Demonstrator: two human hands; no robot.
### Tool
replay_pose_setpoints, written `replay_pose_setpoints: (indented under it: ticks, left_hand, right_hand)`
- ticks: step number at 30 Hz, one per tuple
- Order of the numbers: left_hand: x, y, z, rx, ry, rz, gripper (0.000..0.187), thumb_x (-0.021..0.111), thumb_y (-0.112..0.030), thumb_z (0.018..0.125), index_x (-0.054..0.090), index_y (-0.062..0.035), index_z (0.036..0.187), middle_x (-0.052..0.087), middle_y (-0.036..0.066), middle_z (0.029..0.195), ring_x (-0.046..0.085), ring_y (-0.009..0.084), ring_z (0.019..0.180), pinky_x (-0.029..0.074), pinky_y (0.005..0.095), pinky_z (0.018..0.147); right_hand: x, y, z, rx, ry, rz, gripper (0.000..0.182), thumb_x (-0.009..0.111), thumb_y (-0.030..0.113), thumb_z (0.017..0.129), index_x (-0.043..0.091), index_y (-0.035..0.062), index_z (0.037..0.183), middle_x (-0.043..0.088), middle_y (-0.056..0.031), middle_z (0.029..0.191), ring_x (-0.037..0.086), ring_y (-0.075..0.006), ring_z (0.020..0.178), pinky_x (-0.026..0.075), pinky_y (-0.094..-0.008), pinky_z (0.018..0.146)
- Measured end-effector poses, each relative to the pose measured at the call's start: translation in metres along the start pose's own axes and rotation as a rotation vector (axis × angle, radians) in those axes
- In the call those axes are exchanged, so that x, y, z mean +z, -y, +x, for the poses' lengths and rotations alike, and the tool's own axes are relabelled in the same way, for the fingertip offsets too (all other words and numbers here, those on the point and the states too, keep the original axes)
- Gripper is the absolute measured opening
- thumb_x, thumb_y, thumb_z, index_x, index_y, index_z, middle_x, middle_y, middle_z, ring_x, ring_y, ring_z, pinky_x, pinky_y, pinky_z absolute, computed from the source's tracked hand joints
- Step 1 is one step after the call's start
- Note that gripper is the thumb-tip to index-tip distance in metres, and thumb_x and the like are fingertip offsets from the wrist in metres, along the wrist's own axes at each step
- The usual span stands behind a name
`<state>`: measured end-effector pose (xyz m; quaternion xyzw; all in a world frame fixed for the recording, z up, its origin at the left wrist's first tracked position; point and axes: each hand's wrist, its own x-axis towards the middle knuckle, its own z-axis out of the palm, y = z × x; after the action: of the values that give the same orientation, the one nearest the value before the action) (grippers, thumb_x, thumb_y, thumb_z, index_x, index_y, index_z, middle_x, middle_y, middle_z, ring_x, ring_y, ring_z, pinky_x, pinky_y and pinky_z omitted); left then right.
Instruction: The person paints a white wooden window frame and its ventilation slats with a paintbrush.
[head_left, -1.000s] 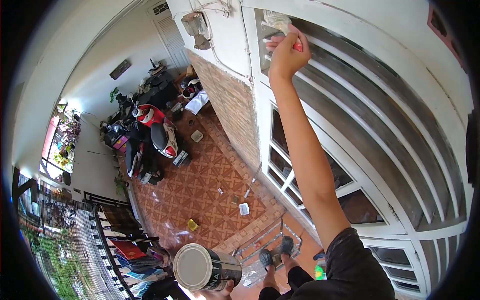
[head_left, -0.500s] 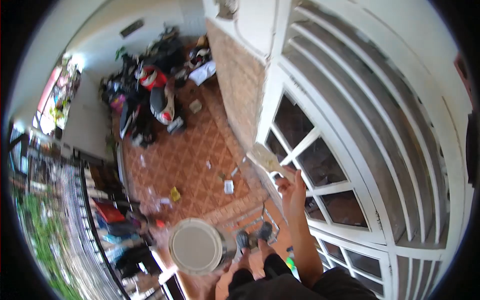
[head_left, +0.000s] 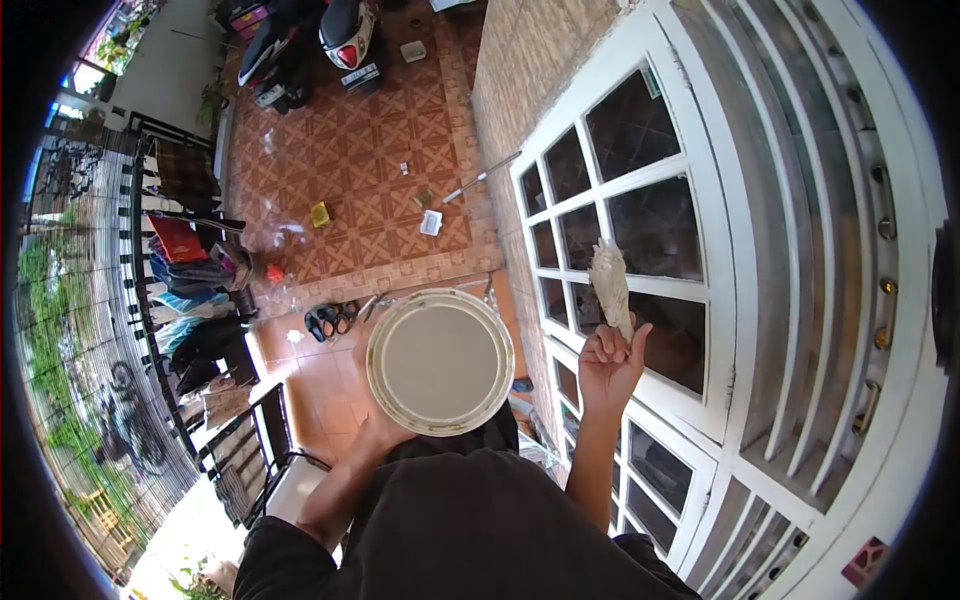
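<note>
A round bucket with pale, smooth contents is held in front of my body. My left hand grips its left side, with most of the fingers hidden behind the wall. On the right, my right hand is closed around the lower end of a brush-like tool, whose ragged upper part is coated in something off-white. The tool points upward, apart from the bucket, with the white-framed glass door behind it.
Parked motorbikes stand at the top. A white dish, a yellow container and a pole lie on the tiles. Black sandals sit left of the bucket. Clothes hang on the left railing. Louvres line the right.
The view has tilted down. The bucket has moved up and right in view, now seen from nearly above. The tool in my right hand has turned from slanting left to nearly upright.
</note>
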<state>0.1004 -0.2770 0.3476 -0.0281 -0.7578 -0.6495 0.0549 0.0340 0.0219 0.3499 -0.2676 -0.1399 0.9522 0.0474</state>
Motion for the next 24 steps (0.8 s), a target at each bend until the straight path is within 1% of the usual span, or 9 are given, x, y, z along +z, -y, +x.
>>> replay_pose_setpoints:
  ticks: [4,8,11,12,15,19,20,23,24]
  left_hand:
    - [-0.001,-0.007,0.013,0.141,0.028,0.045,0.115,0.099,-0.025,0.059,0.028,-0.0028,0.148,0.049,0.020,0.134,0.053,0.0354,0.121,0.045,0.0449,0.103]
    - [-0.001,-0.029,0.022,0.297,-0.153,0.227,0.115,0.099,-0.026,0.058,0.030,-0.0017,0.146,0.050,0.019,0.133,0.051,0.0359,0.124,0.043,0.0466,0.103]
    - [0.002,-0.001,-0.005,0.146,-0.159,0.172,0.115,0.099,-0.026,0.058,0.030,-0.0013,0.146,0.049,0.020,0.133,0.050,0.0364,0.126,0.041,0.0470,0.107]
    - [0.000,0.001,-0.006,0.164,-0.161,0.172,0.115,0.100,-0.026,0.057,0.030,-0.0011,0.146,0.049,0.020,0.134,0.050,0.0363,0.125,0.041,0.0475,0.108]
    - [-0.002,-0.009,0.000,0.193,-0.164,0.159,0.117,0.100,-0.028,0.057,0.029,-0.0006,0.146,0.049,0.020,0.135,0.050,0.0357,0.125,0.039,0.0485,0.111]
    - [-0.002,-0.008,-0.006,0.193,-0.148,0.058,0.118,0.100,-0.029,0.058,0.027,0.0001,0.147,0.048,0.020,0.139,0.051,0.0342,0.127,0.038,0.0479,0.113]
    - [-0.003,-0.008,-0.008,0.190,-0.135,0.013,0.118,0.100,-0.029,0.059,0.027,0.0003,0.147,0.048,0.020,0.140,0.051,0.0340,0.128,0.038,0.0476,0.113]
    - [-0.007,-0.011,-0.018,0.120,-0.139,0.085,0.120,0.100,-0.032,0.060,0.024,-0.0006,0.148,0.046,0.020,0.143,0.050,0.0337,0.132,0.039,0.0464,0.113]
    - [-0.008,-0.007,-0.026,0.050,-0.108,0.028,0.122,0.100,-0.033,0.060,0.023,-0.0010,0.149,0.045,0.020,0.144,0.049,0.0337,0.133,0.039,0.0464,0.113]
  right_hand:
    - [0.029,-0.007,-0.019,0.034,0.076,0.043,0.037,0.057,0.038,0.106,0.066,0.0027,0.105,0.037,0.0029,0.054,0.040,-0.0095,0.059,0.034,-0.0231,0.054]
    - [0.040,-0.020,-0.028,0.167,0.155,0.168,0.039,0.052,0.034,0.108,0.064,-0.0020,0.102,0.037,0.0034,0.054,0.040,-0.0092,0.056,0.034,-0.0231,0.054]
    - [0.055,-0.029,-0.037,0.293,0.062,0.319,0.038,0.050,0.030,0.107,0.063,-0.0047,0.102,0.039,0.0035,0.055,0.042,-0.0087,0.058,0.034,-0.0234,0.055]
    - [0.052,-0.031,-0.037,0.293,0.035,0.338,0.033,0.051,0.025,0.105,0.064,-0.0050,0.104,0.042,0.0039,0.058,0.044,-0.0081,0.060,0.034,-0.0239,0.056]
    - [0.059,-0.038,-0.044,0.328,0.021,0.335,0.032,0.053,0.025,0.104,0.064,-0.0054,0.106,0.043,0.0046,0.061,0.044,-0.0072,0.061,0.034,-0.0238,0.056]
    - [0.055,-0.031,-0.045,0.318,0.094,0.253,0.039,0.053,0.030,0.106,0.067,-0.0065,0.107,0.045,0.0054,0.060,0.046,-0.0077,0.062,0.035,-0.0229,0.055]
    - [0.055,-0.025,-0.043,0.275,0.128,0.190,0.037,0.053,0.030,0.106,0.068,-0.0044,0.106,0.046,0.0056,0.061,0.046,-0.0073,0.061,0.034,-0.0231,0.055]
    - [0.057,-0.001,-0.044,0.226,0.140,0.282,0.034,0.052,0.027,0.106,0.068,-0.0031,0.105,0.047,0.0059,0.061,0.047,-0.0067,0.061,0.032,-0.0232,0.055]
    - [0.057,0.004,-0.046,0.225,0.140,0.347,0.029,0.053,0.023,0.105,0.068,-0.0014,0.105,0.048,0.0067,0.062,0.048,-0.0056,0.061,0.031,-0.0235,0.054]
